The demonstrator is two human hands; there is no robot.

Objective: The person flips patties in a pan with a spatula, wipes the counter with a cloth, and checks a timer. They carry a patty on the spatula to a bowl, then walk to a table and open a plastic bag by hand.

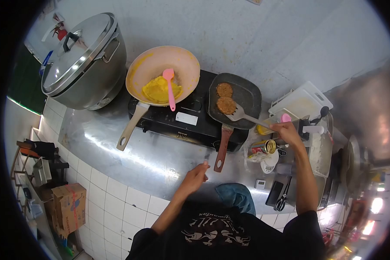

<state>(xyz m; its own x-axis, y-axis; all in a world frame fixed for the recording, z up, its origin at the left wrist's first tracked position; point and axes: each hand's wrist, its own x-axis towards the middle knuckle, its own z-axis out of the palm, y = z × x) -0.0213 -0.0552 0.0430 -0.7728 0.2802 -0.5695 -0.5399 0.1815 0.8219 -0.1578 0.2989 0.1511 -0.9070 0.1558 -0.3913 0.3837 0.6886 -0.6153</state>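
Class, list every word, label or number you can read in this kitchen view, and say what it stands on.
Stove: brand mark, too small to read.
Cardboard box: print blurred.
Black shirt: white lettering, unreadable.
Nothing can be quoted.

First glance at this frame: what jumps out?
The right hand holds a metal spatula against the nearer of two browned patties in the dark square pan on the stove. To its left, a pale round pan holds yellow egg and a pink spatula. A big lidded pot stands far left.
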